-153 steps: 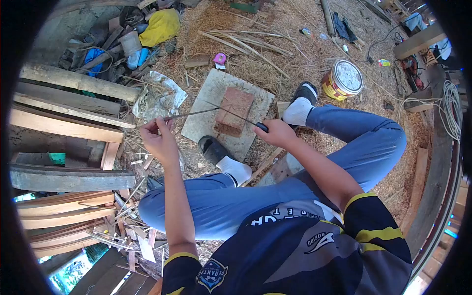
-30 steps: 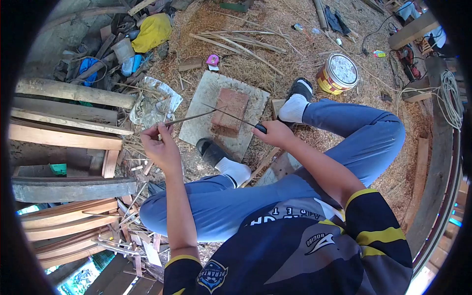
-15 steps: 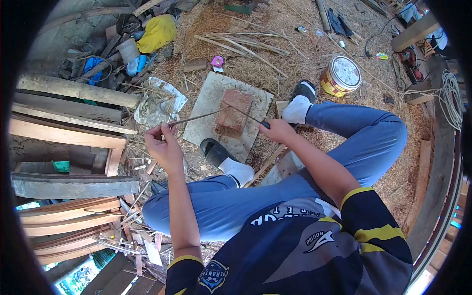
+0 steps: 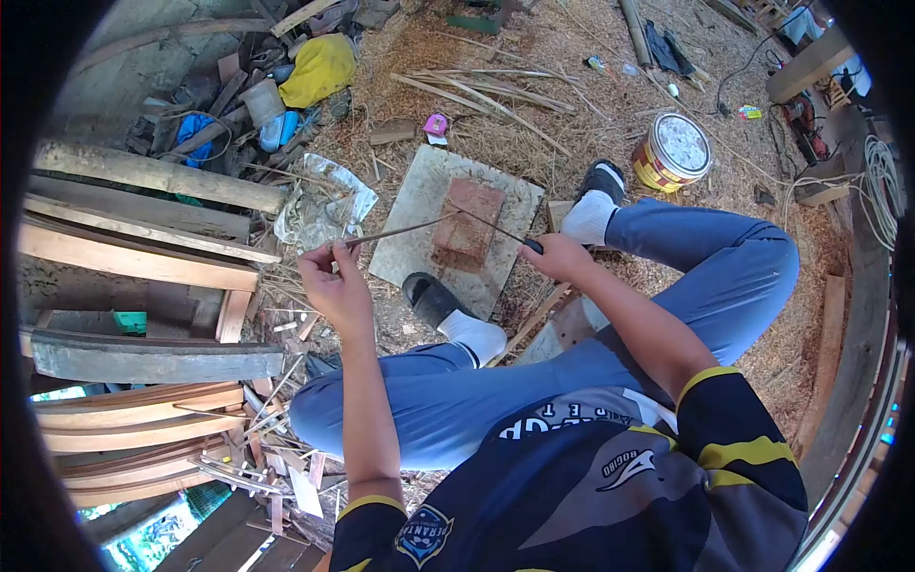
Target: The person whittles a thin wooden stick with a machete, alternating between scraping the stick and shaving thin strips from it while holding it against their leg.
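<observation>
In the middle of the frame, your long, thin, brown strip (image 4: 402,230), slightly bowed and wood-like, slants up and right from your left hand (image 4: 337,286) to a point over a rough, reddish, brick-shaped block (image 4: 473,219). There its far end meets the slim, dark, straight tool (image 4: 497,228) that runs up and left from your right hand (image 4: 560,257); you cannot tell whether either touches the block beneath. The block sits on a flat, grey, four-sided slab (image 4: 521,207) with a stained, dusty face, and pale, curly wood shavings (image 4: 572,114) cover the ground around it. Split, pale wooden strips (image 4: 486,89) lie loosely fanned at the top centre, and a round, yellow-and-red bucket with a smudged white lid (image 4: 679,148) stands at the upper right. Your left hand is raised at the left of centre, pinching the strip's near end between thumb and fingers, its forearm nearly vertical in the frame. Your right hand is curled around the tool's black handle (image 4: 534,246), its forearm slanting down toward the lower right.
</observation>
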